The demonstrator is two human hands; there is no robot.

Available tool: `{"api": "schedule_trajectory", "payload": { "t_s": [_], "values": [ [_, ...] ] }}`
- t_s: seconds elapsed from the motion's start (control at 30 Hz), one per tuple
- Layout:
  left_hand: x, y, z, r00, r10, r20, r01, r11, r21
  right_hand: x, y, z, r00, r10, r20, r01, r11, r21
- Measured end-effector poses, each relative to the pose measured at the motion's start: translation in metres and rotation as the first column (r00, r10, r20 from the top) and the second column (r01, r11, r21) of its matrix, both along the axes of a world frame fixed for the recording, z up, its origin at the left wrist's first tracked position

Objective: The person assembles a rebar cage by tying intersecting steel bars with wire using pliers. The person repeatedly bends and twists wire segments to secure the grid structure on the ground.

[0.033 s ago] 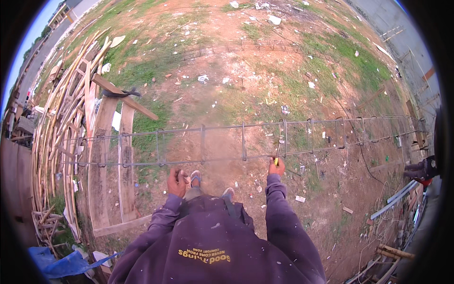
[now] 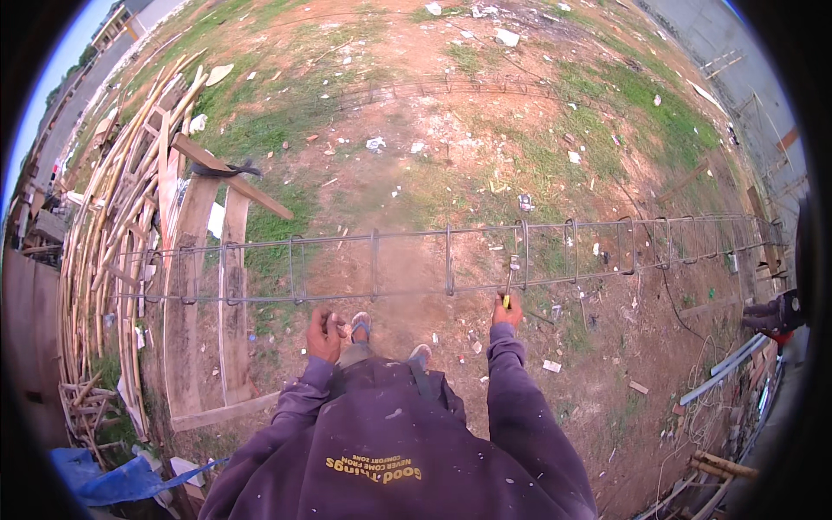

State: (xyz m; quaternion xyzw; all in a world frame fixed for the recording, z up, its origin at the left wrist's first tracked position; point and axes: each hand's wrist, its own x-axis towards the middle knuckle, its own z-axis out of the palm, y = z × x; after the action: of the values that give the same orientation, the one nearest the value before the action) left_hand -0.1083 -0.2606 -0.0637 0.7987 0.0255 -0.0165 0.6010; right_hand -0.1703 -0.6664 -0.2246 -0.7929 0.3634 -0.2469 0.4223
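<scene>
Bare brown dirt with patches of green grass [image 2: 286,113] is seen all around, and small white scraps of litter [image 2: 507,36] are scattered over it. A long cage of steel rods [image 2: 451,260] is stretched across the middle of the view, from the left side to the far right. It is made of long thin bars held by many square rings. A second, rustier cage [image 2: 451,87] is laid on the ground farther away.

The right hand [image 2: 507,310] is closed around a small tool with a yellow handle [image 2: 506,293], and the tool's tip is held up against the lower bar of the near cage, beside one ring. The left hand [image 2: 325,334] is curled shut, just below the lower bar and not touching it; something small seems to be pinched in it, but what it is cannot be told. Two feet in sandals [image 2: 360,325] are seen between the hands, close to the cage.

A big heap of wooden planks and thin poles [image 2: 130,225] is piled along the left edge, and the left end of the cage is resting over two flat boards [image 2: 208,303]. A blue sheet [image 2: 113,481] is crumpled at the lower left. Grey pipes [image 2: 732,368] are lying at the lower right, near another person's arm [image 2: 771,314]. Open dirt is left free beyond the cage.
</scene>
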Motion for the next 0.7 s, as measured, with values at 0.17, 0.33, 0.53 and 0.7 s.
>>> {"api": "schedule_trajectory", "payload": {
  "t_s": [0.17,0.33,0.53,0.7],
  "values": [
    [0.003,-0.009,0.026,1.000,-0.026,0.016,0.026,0.999,0.021,-0.016,-0.004,-0.041,0.946,-0.022,-0.323,0.074,0.986,0.149],
    [0.011,-0.032,0.039,0.994,-0.105,-0.024,0.104,0.994,-0.025,0.002,-0.015,-0.039,0.899,-0.022,-0.437,0.066,0.994,0.085],
    [0.020,-0.052,0.033,0.982,-0.186,0.035,0.186,0.983,0.007,0.010,0.018,0.050,0.997,-0.055,-0.048,0.058,0.996,0.065],
    [0.019,-0.071,0.017,0.964,-0.266,-0.023,0.257,0.948,-0.189,0.025,0.120,0.143,0.779,0.541,0.316,-0.620,0.589,0.518]
  ]
}}
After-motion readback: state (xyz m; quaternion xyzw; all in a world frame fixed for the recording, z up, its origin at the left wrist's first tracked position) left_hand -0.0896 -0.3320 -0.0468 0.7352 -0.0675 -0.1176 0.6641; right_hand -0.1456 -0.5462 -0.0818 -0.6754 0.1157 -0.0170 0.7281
